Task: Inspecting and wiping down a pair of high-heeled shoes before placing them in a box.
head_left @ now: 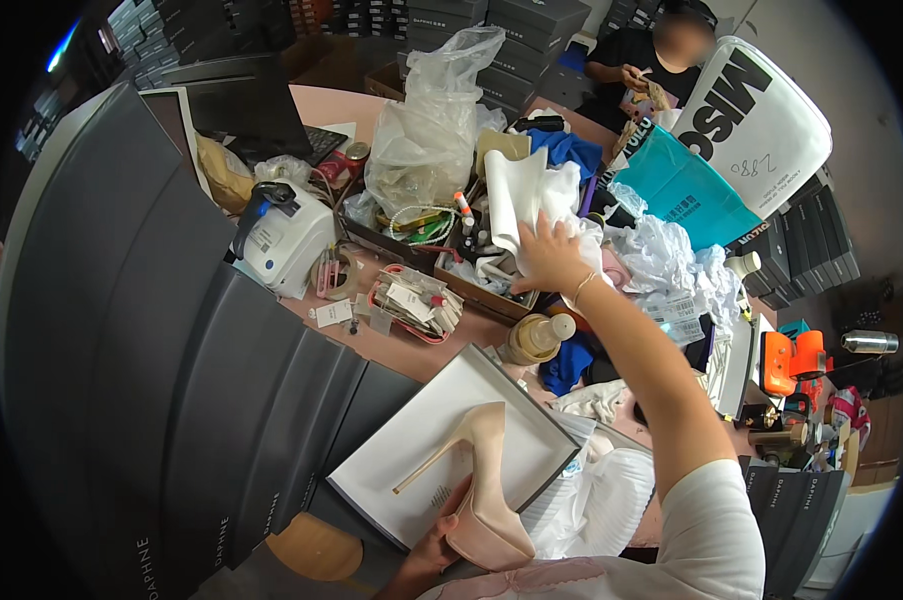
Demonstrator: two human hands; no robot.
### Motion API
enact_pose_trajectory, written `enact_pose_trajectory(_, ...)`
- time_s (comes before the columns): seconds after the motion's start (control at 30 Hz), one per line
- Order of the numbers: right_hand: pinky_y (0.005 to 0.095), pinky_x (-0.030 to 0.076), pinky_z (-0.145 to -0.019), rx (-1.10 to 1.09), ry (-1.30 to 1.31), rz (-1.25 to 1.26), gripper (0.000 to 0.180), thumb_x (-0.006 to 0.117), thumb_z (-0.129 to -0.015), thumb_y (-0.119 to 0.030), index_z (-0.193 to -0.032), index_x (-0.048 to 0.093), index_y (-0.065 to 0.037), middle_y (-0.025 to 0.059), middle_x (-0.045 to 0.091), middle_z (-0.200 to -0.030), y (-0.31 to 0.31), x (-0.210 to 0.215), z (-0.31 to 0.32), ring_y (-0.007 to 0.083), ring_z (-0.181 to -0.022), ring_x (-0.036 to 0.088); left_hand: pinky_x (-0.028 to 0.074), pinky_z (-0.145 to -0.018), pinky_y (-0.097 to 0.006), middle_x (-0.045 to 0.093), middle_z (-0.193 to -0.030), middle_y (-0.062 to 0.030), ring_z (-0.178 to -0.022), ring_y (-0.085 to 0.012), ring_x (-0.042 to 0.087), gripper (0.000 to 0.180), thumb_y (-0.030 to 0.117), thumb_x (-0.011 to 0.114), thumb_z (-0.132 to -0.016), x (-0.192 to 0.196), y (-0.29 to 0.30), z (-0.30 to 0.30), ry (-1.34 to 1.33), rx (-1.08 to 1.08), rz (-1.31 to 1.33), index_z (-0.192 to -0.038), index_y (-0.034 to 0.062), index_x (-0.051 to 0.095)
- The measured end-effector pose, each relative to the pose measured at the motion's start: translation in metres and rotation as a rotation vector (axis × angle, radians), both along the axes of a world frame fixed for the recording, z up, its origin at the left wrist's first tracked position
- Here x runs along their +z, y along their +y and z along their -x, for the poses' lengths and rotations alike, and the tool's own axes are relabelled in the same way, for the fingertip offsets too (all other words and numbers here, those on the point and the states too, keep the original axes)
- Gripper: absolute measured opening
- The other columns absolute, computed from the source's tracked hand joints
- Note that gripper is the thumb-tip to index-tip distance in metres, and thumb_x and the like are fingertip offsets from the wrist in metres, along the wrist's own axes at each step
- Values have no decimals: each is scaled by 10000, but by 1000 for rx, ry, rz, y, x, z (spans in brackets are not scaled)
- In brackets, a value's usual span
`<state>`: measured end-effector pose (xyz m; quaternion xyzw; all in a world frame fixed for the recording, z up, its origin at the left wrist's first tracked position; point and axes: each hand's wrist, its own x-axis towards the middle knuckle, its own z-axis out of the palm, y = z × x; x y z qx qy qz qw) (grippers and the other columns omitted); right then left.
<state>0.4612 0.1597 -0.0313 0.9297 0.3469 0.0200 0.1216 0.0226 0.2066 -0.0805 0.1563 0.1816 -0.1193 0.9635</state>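
Note:
My left hand (429, 548) grips a beige-pink high-heeled shoe (481, 470) by its front part, the thin heel pointing left over an open shoebox (401, 455) with a white inside. My right hand (548, 256), a thin bracelet on its wrist, reaches forward and lies on a sheet of white tissue paper (526, 190) that stands up out of a cluttered brown tray (491, 300). The fingers are spread on the paper.
Dark grey shoeboxes (171, 380) are stacked along the left. On the pink table stand a white label printer (283, 240), a clear plastic bag (433, 130), a laptop (256, 115), a capped bottle (534, 337) and a teal bag (686, 185). Another person (651, 60) sits at the far side.

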Motion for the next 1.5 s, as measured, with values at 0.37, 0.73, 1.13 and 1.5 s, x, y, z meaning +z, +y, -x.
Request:
enact_pose_trajectory(0.37, 447, 506, -704, -41, 122, -651, 215, 599, -736, -172, -763, 635, 39, 265, 630, -774, -36, 69, -105, 422, -735, 628, 419, -1022, -502, 413, -1363, -138, -1215, -338, 498, 1036, 460, 724, -732, -3, -1, 3, 31, -9, 16, -1516, 79, 164)
enact_pose_trajectory(0.73, 458, 526, -764, 10, 0, -413, 192, 588, -759, -118, -936, 616, -50, 192, 599, -1019, -22, 13, -79, 383, -921, 626, 404, -1044, -508, 401, -1379, -156, -1243, -343, 477, 1044, 459, 720, -739, -7, -1, 4, 26, -18, 2, -1518, 69, 145)
enact_pose_trajectory(1.13, 398, 515, -767, 375, 241, -573, 278, 534, -844, -87, -1098, 626, -21, 191, 633, -962, 75, 44, 2, 339, -883, 640, 397, -1056, -487, 391, -1388, -155, -1268, -327, 458, 1005, 438, 692, -776, -6, -1, 3, -13, 2, 27, -1521, 64, 131)
enact_pose_trajectory(1.5, 522, 453, -780, 136, 39, -81, 220, 499, -917, -253, -988, 667, -128, 98, 703, -967, 59, -50, -134, 300, -906, 669, 315, -1098, -362, 326, -1483, -123, -1342, -223, 374, 978, 350, 685, -785, -1, 5, 9, 48, -76, 190, -1533, 81, 116)
